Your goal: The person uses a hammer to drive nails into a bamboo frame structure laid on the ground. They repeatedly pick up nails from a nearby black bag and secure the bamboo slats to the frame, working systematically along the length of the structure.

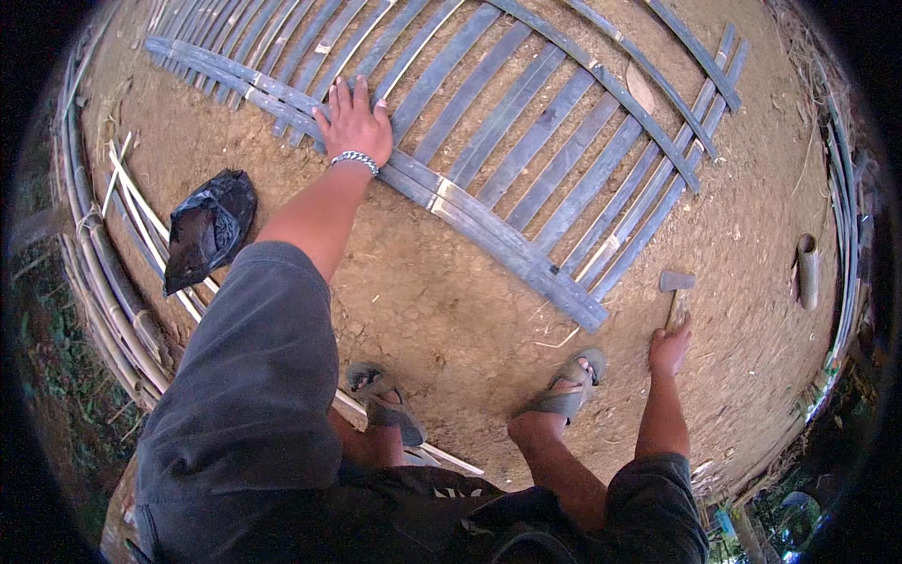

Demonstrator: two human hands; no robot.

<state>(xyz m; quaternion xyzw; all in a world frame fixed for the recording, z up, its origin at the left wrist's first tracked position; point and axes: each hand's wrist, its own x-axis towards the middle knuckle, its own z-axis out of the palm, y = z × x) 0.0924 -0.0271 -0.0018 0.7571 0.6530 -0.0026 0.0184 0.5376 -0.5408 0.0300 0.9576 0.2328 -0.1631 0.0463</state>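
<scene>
My left hand (357, 127) lies palm down with its fingers spread, resting on the near double rail (512, 252) of a large bamboo slat panel. Many dark grey slats (484, 141) run side by side away from that rail, and the panel lies flat on the earth. Off to the right, my right hand (668, 350) is closed around the handle of a hammer (676, 282). Its metal head points away from me, low over the ground and apart from the panel's near right corner. A chain bracelet (357, 160) circles my left wrist.
Left of the panel sit a crumpled black plastic bag (225, 216) and pale split strips (141, 209). Bamboo poles (117, 273) border the left side. A short bamboo tube (807, 273) stands at the right, near more long poles (839, 202). My sandalled feet (569, 387) are on bare earth.
</scene>
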